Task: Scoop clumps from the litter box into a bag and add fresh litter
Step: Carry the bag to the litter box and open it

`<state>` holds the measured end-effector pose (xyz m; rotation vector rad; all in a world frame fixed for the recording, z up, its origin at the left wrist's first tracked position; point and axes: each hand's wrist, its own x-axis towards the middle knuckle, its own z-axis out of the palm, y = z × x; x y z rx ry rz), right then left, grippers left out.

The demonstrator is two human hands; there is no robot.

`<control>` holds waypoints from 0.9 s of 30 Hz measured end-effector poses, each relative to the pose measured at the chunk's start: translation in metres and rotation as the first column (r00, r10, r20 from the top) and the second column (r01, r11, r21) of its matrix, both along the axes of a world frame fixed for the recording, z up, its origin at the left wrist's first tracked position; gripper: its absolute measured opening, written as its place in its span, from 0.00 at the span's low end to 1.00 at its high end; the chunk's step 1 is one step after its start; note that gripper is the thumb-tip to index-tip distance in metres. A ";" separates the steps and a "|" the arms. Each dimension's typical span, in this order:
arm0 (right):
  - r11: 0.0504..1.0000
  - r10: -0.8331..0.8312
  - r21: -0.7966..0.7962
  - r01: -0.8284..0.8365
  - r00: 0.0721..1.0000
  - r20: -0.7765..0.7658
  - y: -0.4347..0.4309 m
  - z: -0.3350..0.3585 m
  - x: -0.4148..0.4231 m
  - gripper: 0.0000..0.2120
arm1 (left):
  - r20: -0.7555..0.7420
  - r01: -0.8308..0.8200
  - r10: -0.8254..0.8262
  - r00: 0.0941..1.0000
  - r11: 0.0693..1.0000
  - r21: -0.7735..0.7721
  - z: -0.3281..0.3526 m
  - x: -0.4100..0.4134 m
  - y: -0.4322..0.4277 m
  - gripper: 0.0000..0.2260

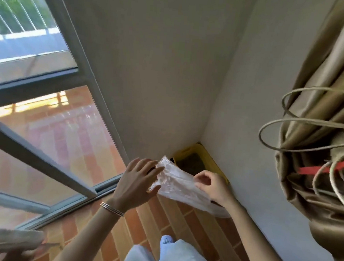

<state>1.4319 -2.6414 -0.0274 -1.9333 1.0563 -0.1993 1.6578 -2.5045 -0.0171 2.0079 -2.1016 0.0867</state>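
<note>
Clear plastic bag (179,188) is held just above the yellow litter box (188,151). Right hand (214,185) pinches its edge, left hand (136,181) touches it with spread fingers. Likely step: opening the bag; next, hold its mouth wide beside the box.

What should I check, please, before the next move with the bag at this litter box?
1. Bag in hand: ok. The right hand pinches the plastic bag, and the straight fingers of the left hand touch its other end.
2. Bag mouth open: not ok. It looks flat and crumpled.
3. Litter box found: ok. The yellow litter box is in view just beyond the bag.
4. Clumps spotted: cannot tell. The contents look dark, and the bag and hands hide part of the box.
5. Scoop ready: cannot tell. None is in view.
6. Fresh litter ready: cannot tell. None is in view.
</note>
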 end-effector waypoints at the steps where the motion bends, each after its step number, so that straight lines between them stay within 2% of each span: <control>1: 1.000 -0.019 0.006 0.019 1.000 -0.008 -0.005 -0.001 0.003 0.07 | -0.007 0.019 -0.019 1.000 1.000 0.004 -0.002 0.006 -0.010 0.22; 7: 0.973 -0.217 0.074 0.217 0.976 -0.005 -0.019 -0.011 0.020 0.05 | -0.067 0.178 -0.175 0.982 0.983 0.036 -0.014 0.042 -0.070 0.21; 15: 0.845 -0.519 0.153 0.512 0.855 0.010 -0.011 -0.048 0.080 0.09 | -0.105 0.451 -0.439 0.893 0.877 0.165 -0.047 0.105 -0.130 0.22; 17: 0.807 -0.575 0.165 0.567 0.818 0.002 -0.008 -0.058 0.094 0.06 | -0.104 0.498 -0.487 0.867 0.852 0.160 -0.057 0.125 -0.142 0.23; 19: 0.777 -0.610 0.175 0.604 0.792 -0.022 -0.006 -0.069 0.103 0.04 | -0.107 0.541 -0.531 0.841 0.825 0.164 -0.071 0.140 -0.151 0.23; 23: 0.729 -0.659 0.212 0.651 0.751 -0.042 -0.002 -0.097 0.114 0.07 | -0.166 0.596 -0.573 0.803 0.778 0.198 -0.105 0.151 -0.160 0.22; 27: 0.718 -0.657 0.240 0.654 0.750 -0.078 0.000 -0.154 0.118 0.10 | -0.207 0.578 -0.539 0.816 0.764 0.288 -0.154 0.140 -0.162 0.22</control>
